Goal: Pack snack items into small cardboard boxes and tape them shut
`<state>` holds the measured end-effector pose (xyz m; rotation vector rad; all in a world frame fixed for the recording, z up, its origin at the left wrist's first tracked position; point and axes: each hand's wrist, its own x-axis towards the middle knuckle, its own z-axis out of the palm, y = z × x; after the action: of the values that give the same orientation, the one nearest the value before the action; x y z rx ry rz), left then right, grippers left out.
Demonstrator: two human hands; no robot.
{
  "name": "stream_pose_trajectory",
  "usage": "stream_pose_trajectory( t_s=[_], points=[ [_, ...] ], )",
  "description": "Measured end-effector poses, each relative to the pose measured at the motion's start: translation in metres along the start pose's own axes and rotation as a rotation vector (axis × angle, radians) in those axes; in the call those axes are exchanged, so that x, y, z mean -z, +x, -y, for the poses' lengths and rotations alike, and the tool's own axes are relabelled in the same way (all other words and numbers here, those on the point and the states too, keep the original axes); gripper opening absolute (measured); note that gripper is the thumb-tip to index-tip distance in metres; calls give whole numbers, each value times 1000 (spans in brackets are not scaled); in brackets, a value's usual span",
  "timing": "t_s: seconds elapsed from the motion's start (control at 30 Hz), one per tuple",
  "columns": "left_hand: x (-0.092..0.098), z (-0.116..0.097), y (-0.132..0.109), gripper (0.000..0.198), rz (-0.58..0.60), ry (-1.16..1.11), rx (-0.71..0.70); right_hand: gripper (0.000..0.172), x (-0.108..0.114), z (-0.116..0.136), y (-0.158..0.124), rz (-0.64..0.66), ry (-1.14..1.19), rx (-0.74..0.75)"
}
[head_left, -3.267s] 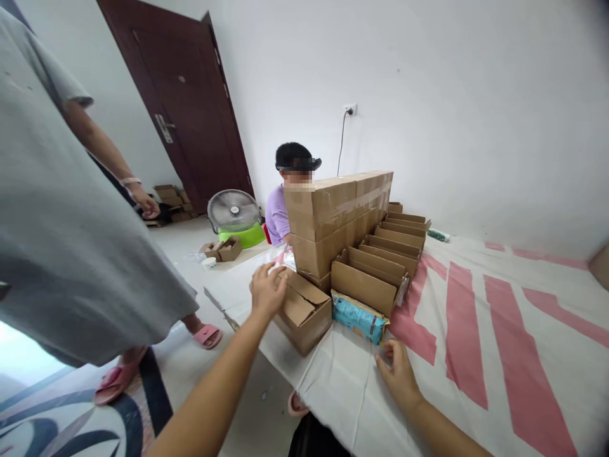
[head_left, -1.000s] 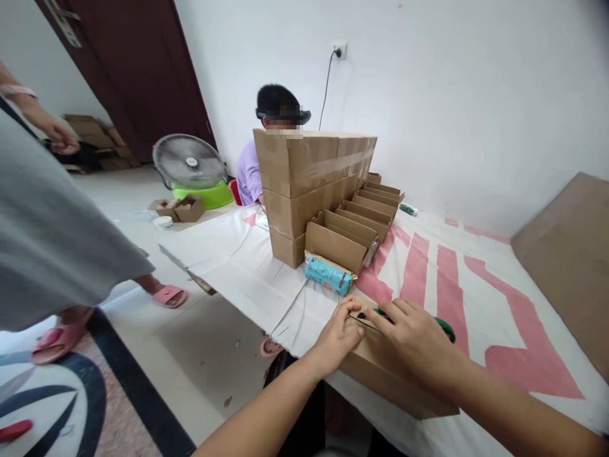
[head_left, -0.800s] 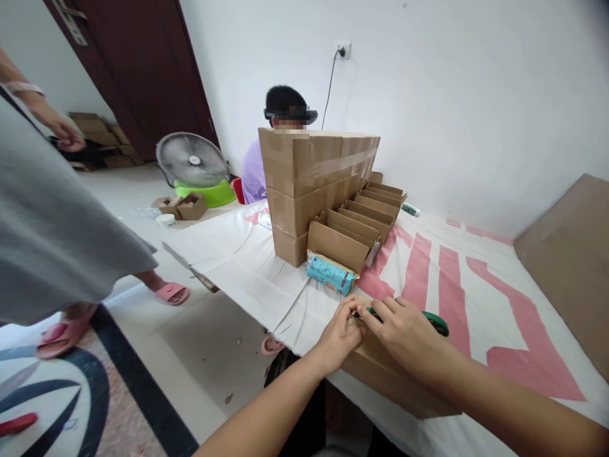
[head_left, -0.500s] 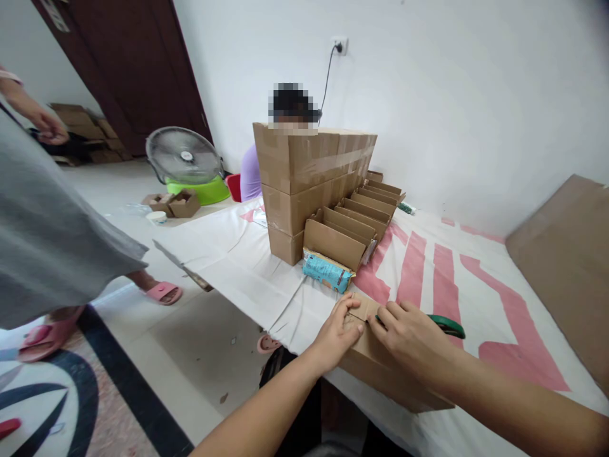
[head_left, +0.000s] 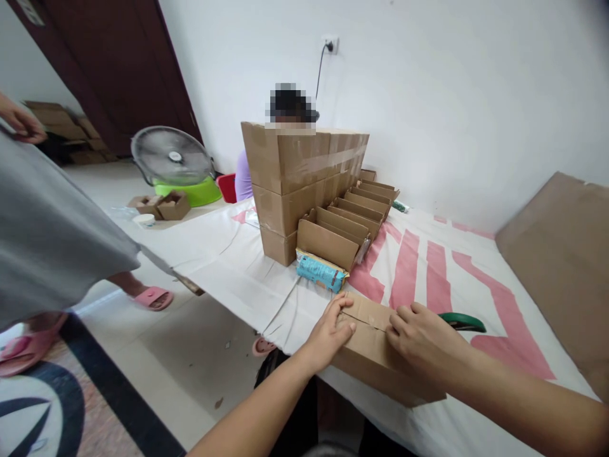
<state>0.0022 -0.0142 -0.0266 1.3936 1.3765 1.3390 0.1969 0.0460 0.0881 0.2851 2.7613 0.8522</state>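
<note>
A closed cardboard box (head_left: 371,346) lies at the table's near edge, a seam running along its top. My left hand (head_left: 330,333) rests on its left end, fingers and thumb apart. Curled over the seam further right is my right hand (head_left: 421,339), closed around a green-handled tool (head_left: 462,322); the tool's working end is hidden by the fingers. A blue packet (head_left: 321,271) lies just beyond the box, against a row of open cardboard boxes (head_left: 330,238).
Taped boxes (head_left: 304,162) are stacked behind the open ones, with a person seated beyond. Another person in a grey skirt (head_left: 57,235) stands at left. A fan (head_left: 174,155) is on the floor, and a large cardboard sheet (head_left: 556,266) leans at right.
My right hand has slid right along the box's seam with the green-handled tool, away from my left hand. My left hand stays on the box. The view has shifted slightly.
</note>
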Motion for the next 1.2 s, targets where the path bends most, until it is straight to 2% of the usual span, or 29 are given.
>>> stream_pose_trajectory(
  t_s=[0.1, 0.17, 0.27, 0.33, 0.43, 0.57, 0.67, 0.73, 0.8, 0.87, 0.97, 1.07, 1.13, 1.2],
  points=[
    [0, 1, 0, 47, -1, 2, -1, 9, -9, -10, -21, 5, 72, -36],
    [0, 2, -1, 47, -1, 0, -7, 17, -15, -20, -43, 7, 178, -108],
    [-1, 2, -2, 45, -6, 1, -14, 37, -31, -36, -85, 37, 439, -257],
    [-1, 1, -2, 45, -6, 6, -15, 39, -51, -39, -113, 58, 643, -356],
    [-1, 0, -2, 44, -3, 1, -20, 36, -94, -24, -142, 61, 883, -515],
    [0, 0, -2, 43, 2, 9, -12, 41, -146, 19, -152, 35, 1075, -580],
    [0, 1, -2, 43, -4, 9, -8, 37, -168, 38, -150, -9, 1065, -598],
    [0, 2, -2, 43, -3, 9, -10, 30, -174, 36, -149, -13, 1041, -565],
    [-1, 3, -2, 44, 4, 14, -11, 27, -172, 22, -145, -42, 990, -561],
    [-1, 2, -1, 45, 8, 15, -11, 27, -162, 4, -135, -130, 902, -627],
    [-1, 2, -1, 44, 0, 4, -8, 27, -127, -18, -104, -342, 792, -678],
    [-1, 2, -1, 43, -9, -4, -12, 27, -83, -23, -58, -493, 775, -462],
    [-1, 3, -1, 44, -12, -3, -23, 28, -59, -18, -27, -527, 758, -272],
    [-2, 5, 0, 43, -19, -9, -37, 32, -45, -10, -1, -521, 745, -123]
  ],
)
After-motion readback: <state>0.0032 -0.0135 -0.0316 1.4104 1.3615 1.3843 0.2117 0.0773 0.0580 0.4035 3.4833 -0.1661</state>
